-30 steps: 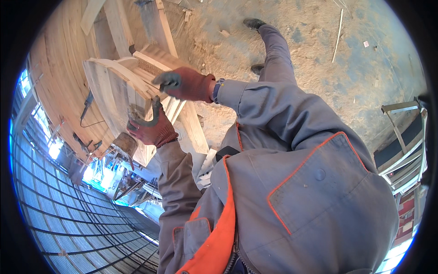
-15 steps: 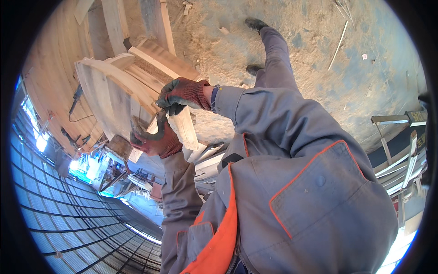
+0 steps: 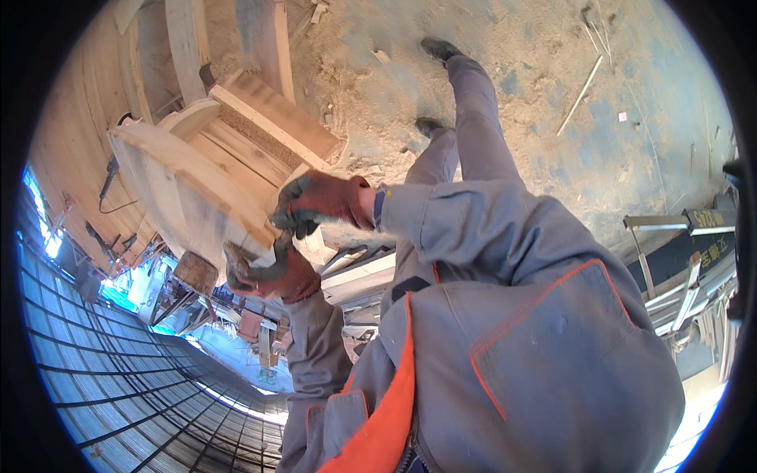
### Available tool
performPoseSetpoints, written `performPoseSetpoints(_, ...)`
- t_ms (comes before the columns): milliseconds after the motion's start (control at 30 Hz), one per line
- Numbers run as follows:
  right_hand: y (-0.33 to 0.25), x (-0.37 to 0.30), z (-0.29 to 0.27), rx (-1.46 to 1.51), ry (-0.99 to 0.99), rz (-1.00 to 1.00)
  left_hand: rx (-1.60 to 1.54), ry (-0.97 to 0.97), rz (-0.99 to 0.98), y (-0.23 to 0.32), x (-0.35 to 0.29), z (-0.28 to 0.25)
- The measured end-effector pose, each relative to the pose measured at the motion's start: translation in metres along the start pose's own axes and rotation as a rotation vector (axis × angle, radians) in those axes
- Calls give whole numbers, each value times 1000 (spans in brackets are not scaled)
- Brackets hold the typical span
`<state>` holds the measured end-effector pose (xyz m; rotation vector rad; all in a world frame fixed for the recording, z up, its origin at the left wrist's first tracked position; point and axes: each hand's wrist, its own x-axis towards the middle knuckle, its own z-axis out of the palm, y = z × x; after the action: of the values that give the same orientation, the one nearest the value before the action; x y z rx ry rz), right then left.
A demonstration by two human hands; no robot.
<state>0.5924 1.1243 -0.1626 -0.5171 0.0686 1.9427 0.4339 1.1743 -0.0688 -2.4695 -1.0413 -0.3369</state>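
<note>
Both hands wear dark-palmed red knit gloves and meet at the near end of a curved pale wooden panel (image 3: 185, 185). My left hand (image 3: 272, 272) is closed around the panel's end corner, its thumb raised toward the other hand. Just above and to its right, my right hand (image 3: 319, 203) has its fingers curled together beside the panel's edge; whatever is in them is hidden. Behind the panel, pale slats (image 3: 236, 158) and a second curved piece (image 3: 189, 120) join up with it. A brown wooden block (image 3: 196, 273) is beside my left hand.
A thick board (image 3: 276, 118) lies beyond the slats. Large planks (image 3: 87, 94) stand at the left, with a corded tool (image 3: 108, 180) near them. Sawdust and offcuts cover the floor (image 3: 536, 79). Wood strips (image 3: 686, 296) are stacked at the right.
The panel and slats have shifted slightly left and down in the view. My left hand has moved from an open-thumbed reach to close around the panel's end. My right hand has lowered slightly.
</note>
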Motion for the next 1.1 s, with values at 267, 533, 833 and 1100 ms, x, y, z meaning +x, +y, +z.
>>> performPoseSetpoints(267, 16, 23, -18, -17, -222, -185, 59, 100, 88, -10, -5, 15)
performPoseSetpoints(533, 34, 24, -38, 119, -300, -220, 72, 137, 15, -13, -11, 18)
performPoseSetpoints(833, 32, 27, -20, 46, -248, -281, 55, 154, 30, -13, -12, 18)
performPoseSetpoints(1100, 17, 19, -14, -304, -89, -374, 153, 74, -2, -6, -8, 14)
